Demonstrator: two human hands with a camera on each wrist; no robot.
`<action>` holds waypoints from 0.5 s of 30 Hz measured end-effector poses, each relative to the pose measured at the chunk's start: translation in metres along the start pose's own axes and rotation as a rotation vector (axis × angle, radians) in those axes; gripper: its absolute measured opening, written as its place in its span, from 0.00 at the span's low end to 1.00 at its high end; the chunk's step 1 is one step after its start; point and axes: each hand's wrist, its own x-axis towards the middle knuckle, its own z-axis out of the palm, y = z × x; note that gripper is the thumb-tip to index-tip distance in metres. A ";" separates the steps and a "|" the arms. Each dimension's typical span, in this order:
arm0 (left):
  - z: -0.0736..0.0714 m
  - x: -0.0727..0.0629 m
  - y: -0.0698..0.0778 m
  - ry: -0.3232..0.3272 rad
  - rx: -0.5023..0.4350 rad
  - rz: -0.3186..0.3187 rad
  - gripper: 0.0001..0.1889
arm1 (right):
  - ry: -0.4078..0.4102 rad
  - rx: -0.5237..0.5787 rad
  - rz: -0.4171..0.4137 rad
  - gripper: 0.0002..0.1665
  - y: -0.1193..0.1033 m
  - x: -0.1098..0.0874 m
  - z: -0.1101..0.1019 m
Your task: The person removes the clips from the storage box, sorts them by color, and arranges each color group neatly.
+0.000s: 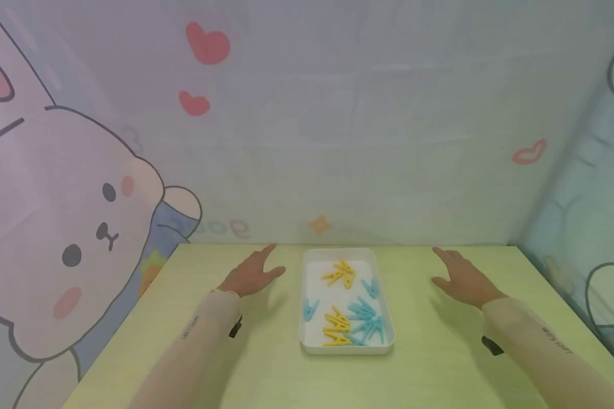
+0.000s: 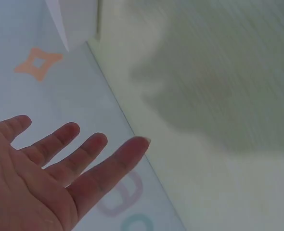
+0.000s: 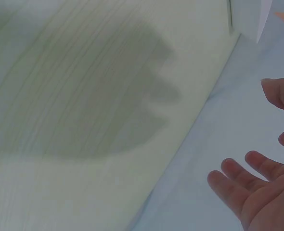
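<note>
A white tray (image 1: pixel 307 341) sits on the table between my two hands. Inside lie several yellow clothespins (image 1: pixel 337 324), some near the far end and some near the front. Several blue clothespins (image 1: pixel 363 309) are mostly on the right side, with a single blue one at the left wall. My left hand (image 1: pixel 252 274) hovers left of the tray, fingers extended and thumb apart, holding nothing. To the tray's right, farther off, my right hand (image 1: pixel 465 278) is held above the table in the same way, with nothing in it. Both wrist views show spread fingers.
The pale green table (image 1: pixel 266 369) ends at a fabric backdrop (image 1: pixel 363 142) printed with hearts and a large rabbit (image 1: pixel 82 216). Another printed cloth (image 1: pixel 588 216) hangs along the right side. Shadows of the hands fall on the tabletop.
</note>
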 end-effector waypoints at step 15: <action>0.029 -0.001 0.025 -0.027 -0.544 -0.076 0.42 | 0.041 -0.082 -0.266 0.32 -0.071 0.034 0.024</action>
